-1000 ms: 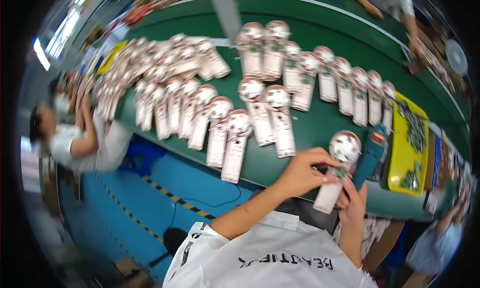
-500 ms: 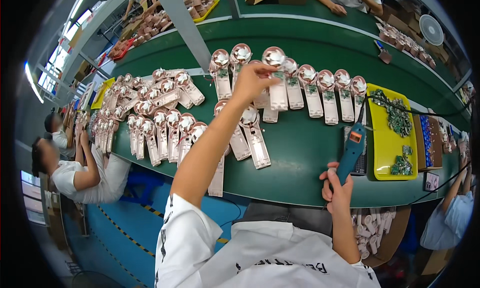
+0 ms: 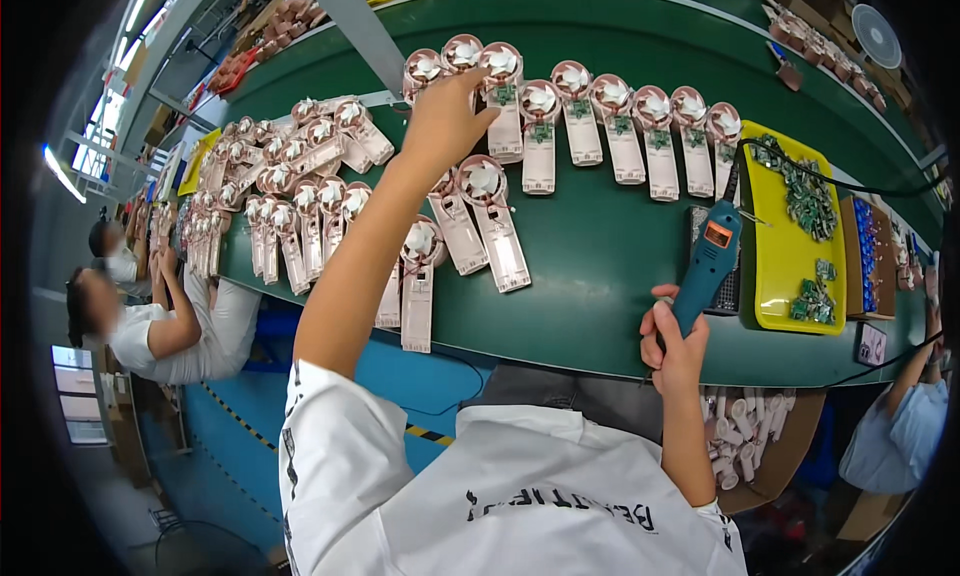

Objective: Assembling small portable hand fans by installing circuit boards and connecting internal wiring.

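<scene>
My left hand (image 3: 447,123) reaches to the back row. Its thumb and fingers close on the left edge of a pale pink handheld fan (image 3: 508,136) with white blades and a small green circuit board. Beside it on the right lies another open fan half (image 3: 540,161) with a board. In my right hand (image 3: 676,344), near the front edge, is a teal soldering iron (image 3: 709,261) with a small lit display. Its tip points up and away, left of the yellow tray (image 3: 768,311), which holds green circuit boards (image 3: 808,211). The left fingertips are partly hidden against the fan.
A dense group of fan halves (image 3: 290,181) covers the left of the green bench (image 3: 590,306). A metal post (image 3: 355,31) rises behind it. Right of the tray stands a box of blue parts (image 3: 866,256); black cables cross there. A carton of white parts (image 3: 745,446) sits below. People work at both sides.
My left hand has moved left along the back row and is now at a fan beside the leftmost ones. My right hand still holds the soldering iron. The view has shifted somewhat.
</scene>
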A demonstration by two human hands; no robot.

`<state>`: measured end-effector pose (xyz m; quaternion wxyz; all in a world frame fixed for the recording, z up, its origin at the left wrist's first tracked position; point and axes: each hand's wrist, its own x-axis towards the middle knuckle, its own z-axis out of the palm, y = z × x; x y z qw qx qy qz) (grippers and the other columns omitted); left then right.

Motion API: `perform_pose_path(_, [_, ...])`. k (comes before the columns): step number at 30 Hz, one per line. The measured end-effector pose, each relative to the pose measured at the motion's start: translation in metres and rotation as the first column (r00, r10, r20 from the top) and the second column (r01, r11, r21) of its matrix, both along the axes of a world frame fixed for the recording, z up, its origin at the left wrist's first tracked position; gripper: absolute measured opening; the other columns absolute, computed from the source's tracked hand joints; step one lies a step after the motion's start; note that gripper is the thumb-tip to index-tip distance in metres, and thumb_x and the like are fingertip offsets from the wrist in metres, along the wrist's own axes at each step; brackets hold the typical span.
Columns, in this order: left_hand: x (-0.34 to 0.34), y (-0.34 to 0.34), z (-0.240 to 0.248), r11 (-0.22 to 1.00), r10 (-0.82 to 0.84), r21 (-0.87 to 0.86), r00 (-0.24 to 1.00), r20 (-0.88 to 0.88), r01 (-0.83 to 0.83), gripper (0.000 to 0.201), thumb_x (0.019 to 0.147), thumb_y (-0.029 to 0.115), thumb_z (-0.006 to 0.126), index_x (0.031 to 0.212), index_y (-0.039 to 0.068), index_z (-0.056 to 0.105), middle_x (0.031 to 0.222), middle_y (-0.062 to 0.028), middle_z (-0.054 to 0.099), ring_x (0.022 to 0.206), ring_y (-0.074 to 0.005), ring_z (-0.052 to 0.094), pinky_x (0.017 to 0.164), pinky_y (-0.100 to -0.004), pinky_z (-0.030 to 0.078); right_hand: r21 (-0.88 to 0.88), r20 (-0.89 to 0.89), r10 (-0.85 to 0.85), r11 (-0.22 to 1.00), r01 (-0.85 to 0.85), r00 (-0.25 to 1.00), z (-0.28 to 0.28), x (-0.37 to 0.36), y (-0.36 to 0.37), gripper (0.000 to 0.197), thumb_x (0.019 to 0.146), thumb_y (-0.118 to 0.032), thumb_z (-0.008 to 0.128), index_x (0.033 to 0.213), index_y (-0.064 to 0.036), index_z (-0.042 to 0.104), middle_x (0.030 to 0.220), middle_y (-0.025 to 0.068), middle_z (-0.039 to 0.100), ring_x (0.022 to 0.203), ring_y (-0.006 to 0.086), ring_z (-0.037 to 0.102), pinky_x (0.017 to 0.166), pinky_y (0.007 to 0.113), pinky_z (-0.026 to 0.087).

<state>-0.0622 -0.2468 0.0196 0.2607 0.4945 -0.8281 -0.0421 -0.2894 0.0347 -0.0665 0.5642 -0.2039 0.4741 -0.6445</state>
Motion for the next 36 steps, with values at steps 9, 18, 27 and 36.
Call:
perform_pose_path(9, [0.040, 0.108, -0.029, 0.948, -0.317, 0.044, 0.938, 0.140, 0.314, 0.046, 0.069, 0.006, 0.073, 0.115, 0.009, 0.067, 0.107, -0.0168, 0.054, 0.104, -0.0339, 0.050, 0.091, -0.0433, 0.040, 0.042, 0.020, -0.026, 0.999, 0.025, 0.999, -0.010, 0.005, 0.010, 0.027, 0.089, -0.016, 0.069, 0.113, -0.0068, 0.059, 0.069, 0.0003, 0.058, 0.045, 0.0023, 0.041, 0.039, 0.020, 0.028])
perform_pose_path(18, [0.006, 0.143, -0.039, 0.910, -0.396, 0.095, 0.915, -0.082, 0.403, 0.021, 0.075, -0.005, 0.068, 0.095, 0.000, 0.071, 0.116, -0.0154, 0.059, 0.108, -0.0347, 0.056, 0.091, -0.0396, 0.046, -0.033, -0.966, -0.110, 0.949, 0.312, 0.232, 0.052, -0.195, 0.000, 0.033, 0.077, -0.026, 0.077, 0.103, -0.0075, 0.068, 0.079, 0.0098, 0.068, 0.074, 0.0214, 0.066, 0.072, 0.033, 0.051])
perform_pose_path(27, [-0.057, 0.187, -0.050, 0.854, -0.490, 0.047, 0.831, -0.262, 0.518, 0.017, 0.075, -0.002, 0.069, 0.092, 0.000, 0.071, 0.115, -0.0105, 0.063, 0.106, -0.0328, 0.056, 0.087, -0.0398, 0.049, 0.075, -0.956, 0.196, 0.882, 0.466, -0.217, 0.032, -0.231, -0.070, 0.035, 0.076, -0.024, 0.074, 0.106, -0.0092, 0.063, 0.087, 0.0195, 0.068, 0.085, 0.0390, 0.066, 0.075, 0.050, 0.052])
perform_pose_path(36, [-0.070, 0.213, -0.030, 0.889, -0.353, -0.016, 0.663, -0.660, 0.457, 0.039, 0.074, -0.005, 0.072, 0.112, 0.002, 0.068, 0.104, -0.0119, 0.069, 0.094, -0.0284, 0.066, 0.086, -0.0361, 0.051, 0.040, -0.976, 0.000, 0.984, 0.175, 0.220, 0.063, -0.169, -0.032, 0.032, 0.075, -0.022, 0.079, 0.097, -0.0031, 0.066, 0.079, 0.0086, 0.067, 0.072, 0.0183, 0.066, 0.064, 0.033, 0.050])
